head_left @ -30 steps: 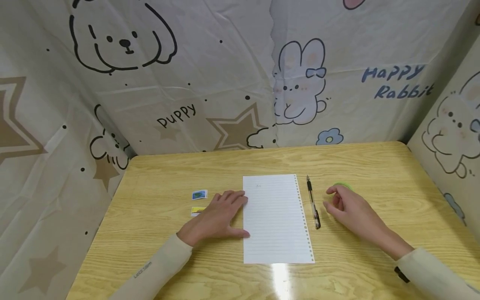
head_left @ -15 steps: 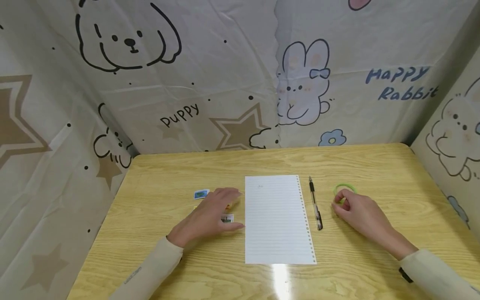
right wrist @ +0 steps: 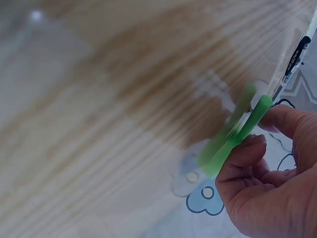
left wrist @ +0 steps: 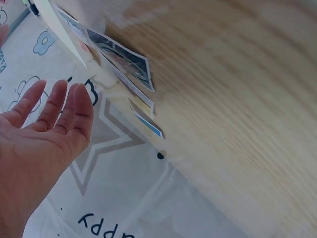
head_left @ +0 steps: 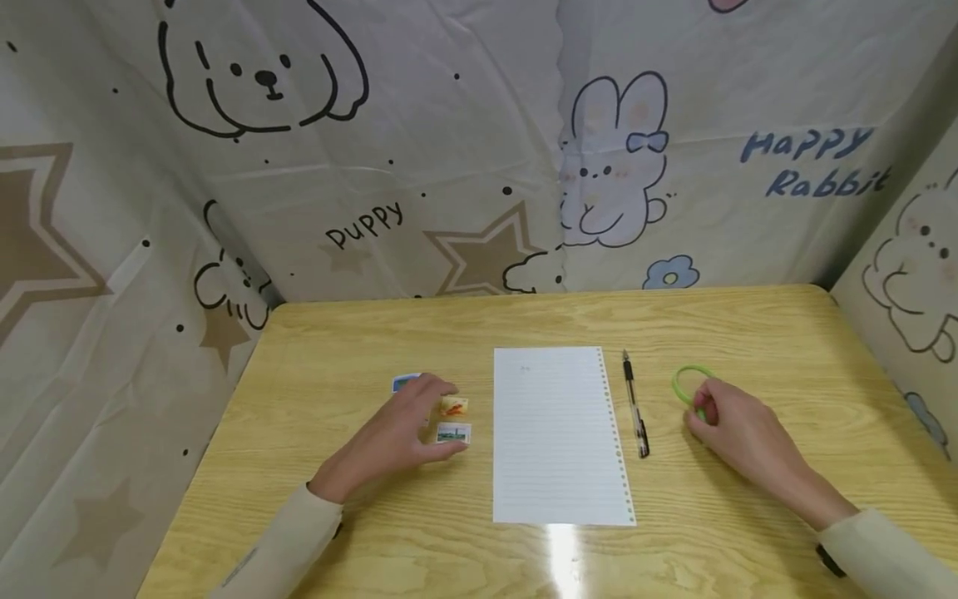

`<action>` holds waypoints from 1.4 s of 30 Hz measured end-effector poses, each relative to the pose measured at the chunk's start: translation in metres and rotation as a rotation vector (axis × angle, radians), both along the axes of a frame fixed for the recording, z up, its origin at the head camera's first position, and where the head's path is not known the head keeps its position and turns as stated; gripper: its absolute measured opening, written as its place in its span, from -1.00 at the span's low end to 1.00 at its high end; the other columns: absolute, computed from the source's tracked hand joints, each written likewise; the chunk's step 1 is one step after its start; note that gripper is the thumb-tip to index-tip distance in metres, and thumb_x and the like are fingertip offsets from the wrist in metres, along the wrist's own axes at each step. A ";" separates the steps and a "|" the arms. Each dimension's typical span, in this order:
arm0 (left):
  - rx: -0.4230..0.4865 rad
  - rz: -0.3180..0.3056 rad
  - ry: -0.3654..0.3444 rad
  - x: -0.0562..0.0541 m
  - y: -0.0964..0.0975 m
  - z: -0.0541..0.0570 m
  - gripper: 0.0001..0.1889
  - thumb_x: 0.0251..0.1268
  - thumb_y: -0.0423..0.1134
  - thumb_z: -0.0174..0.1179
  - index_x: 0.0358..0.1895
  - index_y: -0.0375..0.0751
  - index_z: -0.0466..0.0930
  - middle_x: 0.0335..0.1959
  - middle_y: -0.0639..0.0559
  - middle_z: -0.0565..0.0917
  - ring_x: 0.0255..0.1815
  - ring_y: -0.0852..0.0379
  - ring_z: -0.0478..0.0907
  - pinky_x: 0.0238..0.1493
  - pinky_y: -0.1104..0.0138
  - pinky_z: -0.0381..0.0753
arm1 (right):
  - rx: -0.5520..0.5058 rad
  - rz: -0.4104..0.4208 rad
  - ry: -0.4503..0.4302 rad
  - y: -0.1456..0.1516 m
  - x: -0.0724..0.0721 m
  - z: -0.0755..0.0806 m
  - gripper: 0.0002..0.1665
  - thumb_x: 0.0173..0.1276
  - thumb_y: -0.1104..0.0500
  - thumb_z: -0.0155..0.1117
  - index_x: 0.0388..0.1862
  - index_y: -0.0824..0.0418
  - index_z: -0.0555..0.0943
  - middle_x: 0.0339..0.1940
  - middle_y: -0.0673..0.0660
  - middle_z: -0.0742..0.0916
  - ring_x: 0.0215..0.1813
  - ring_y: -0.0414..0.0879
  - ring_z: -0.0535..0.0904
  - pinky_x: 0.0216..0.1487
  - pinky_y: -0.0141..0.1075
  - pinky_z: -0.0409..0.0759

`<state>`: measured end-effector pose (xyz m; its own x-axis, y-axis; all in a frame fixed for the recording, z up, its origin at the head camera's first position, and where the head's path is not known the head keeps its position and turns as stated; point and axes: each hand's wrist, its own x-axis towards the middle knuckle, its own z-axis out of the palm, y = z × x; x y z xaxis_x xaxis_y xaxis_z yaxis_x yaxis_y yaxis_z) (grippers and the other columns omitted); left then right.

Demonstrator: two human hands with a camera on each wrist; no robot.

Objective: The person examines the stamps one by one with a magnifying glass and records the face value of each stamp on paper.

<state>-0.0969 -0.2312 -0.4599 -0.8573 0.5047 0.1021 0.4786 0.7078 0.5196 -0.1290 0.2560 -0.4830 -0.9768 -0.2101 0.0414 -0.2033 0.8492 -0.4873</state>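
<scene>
My left hand (head_left: 392,437) hovers over several small stamp-like pictures, its fingers and thumb spread and holding nothing. Near its fingertips lie an orange-patterned stamp (head_left: 454,406) and a stamp with a green landscape (head_left: 453,433). A blue stamp (head_left: 405,383) peeks out behind the knuckles; another is mostly covered by the hand. On the right, my right hand (head_left: 744,433) pinches the near edge of a thin green ring (head_left: 677,384) between thumb and curled fingers. The right wrist view shows this green ring (right wrist: 247,126) edge-on, close to the tabletop, its near part partly behind the fingers.
A sheet of lined paper (head_left: 557,441) with punched holes along its right edge lies between the hands. Beside it is a black-and-clear pen (head_left: 634,399), tip pointing away. A printed cloth (head_left: 464,125) hangs behind the wooden table (head_left: 359,341) and at both sides.
My left hand has drawn back leftward from the paper, uncovering two stamps. My right hand has moved from beside the pen to the green ring and taken hold of its near edge.
</scene>
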 end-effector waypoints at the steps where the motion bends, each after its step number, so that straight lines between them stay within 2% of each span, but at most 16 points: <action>1: 0.002 0.007 -0.003 0.001 -0.002 0.000 -0.27 0.37 0.09 0.55 0.41 -0.29 0.54 0.30 -0.08 0.57 0.32 -0.11 0.53 0.30 -0.09 0.57 | -0.003 -0.007 -0.010 0.001 0.000 0.000 -0.79 0.46 0.23 0.45 -0.17 0.26 0.56 -0.42 0.04 0.57 -0.42 -0.08 0.42 -0.42 -0.24 0.34; 5: -0.007 0.037 -0.010 0.007 -0.008 0.001 -0.33 0.37 0.09 0.55 0.34 -0.27 0.58 0.22 -0.06 0.59 0.19 -0.06 0.55 0.20 -0.03 0.61 | -0.003 -0.032 -0.039 0.006 -0.001 0.000 -0.74 0.47 0.22 0.46 -0.10 0.34 0.56 -0.34 0.11 0.65 -0.35 -0.04 0.51 -0.35 -0.18 0.46; 11: -0.002 0.059 -0.052 0.016 -0.017 -0.003 -0.41 0.40 0.13 0.52 0.26 -0.17 0.58 0.20 0.03 0.57 0.15 0.03 0.57 0.15 0.02 0.63 | 0.003 -0.036 -0.067 0.010 -0.002 0.002 -0.71 0.49 0.19 0.46 -0.09 0.34 0.55 -0.32 0.12 0.69 -0.32 -0.03 0.56 -0.33 -0.14 0.49; 21: 0.103 0.076 -0.186 0.024 -0.038 -0.011 -0.57 0.43 0.00 0.53 0.17 -0.10 0.61 0.09 0.10 0.58 0.07 0.12 0.56 0.15 0.11 0.63 | 0.021 -0.020 -0.060 0.013 0.002 0.001 -0.73 0.50 0.16 0.46 -0.14 0.30 0.55 -0.37 0.05 0.68 -0.35 -0.07 0.54 -0.33 -0.15 0.48; 30: 0.073 0.106 -0.158 0.030 -0.051 -0.013 -0.74 0.46 -0.16 0.51 0.06 -0.07 0.65 -0.07 0.18 0.60 -0.02 0.11 0.51 0.06 0.15 0.59 | 0.012 -0.025 -0.078 0.013 0.002 0.000 -0.74 0.50 0.19 0.44 -0.11 0.34 0.57 -0.36 0.07 0.69 -0.34 -0.06 0.56 -0.31 -0.14 0.51; 37: 0.102 0.119 -0.216 0.030 -0.060 -0.014 -0.81 0.50 -0.11 0.48 0.00 0.02 0.67 -0.11 0.18 0.61 -0.05 0.09 0.45 0.03 0.16 0.54 | 0.004 -0.046 -0.113 0.015 0.002 0.002 -0.65 0.51 0.14 0.48 -0.09 0.38 0.56 -0.37 0.08 0.70 -0.38 -0.07 0.54 -0.38 -0.20 0.46; 42: 0.115 0.120 -0.228 0.029 -0.067 -0.015 -0.86 0.51 -0.11 0.47 -0.04 0.06 0.70 -0.12 0.19 0.64 -0.03 0.09 0.45 0.07 0.14 0.53 | -0.001 -0.037 -0.108 0.017 0.002 0.003 -0.62 0.51 0.12 0.49 -0.06 0.41 0.56 -0.35 0.08 0.71 -0.37 -0.08 0.55 -0.36 -0.19 0.47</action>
<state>-0.0684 -0.2979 -0.4747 -0.9175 0.3946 -0.0493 0.2567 0.6824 0.6844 -0.1270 0.2732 -0.4805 -0.9827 -0.1737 -0.0645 -0.1179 0.8549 -0.5052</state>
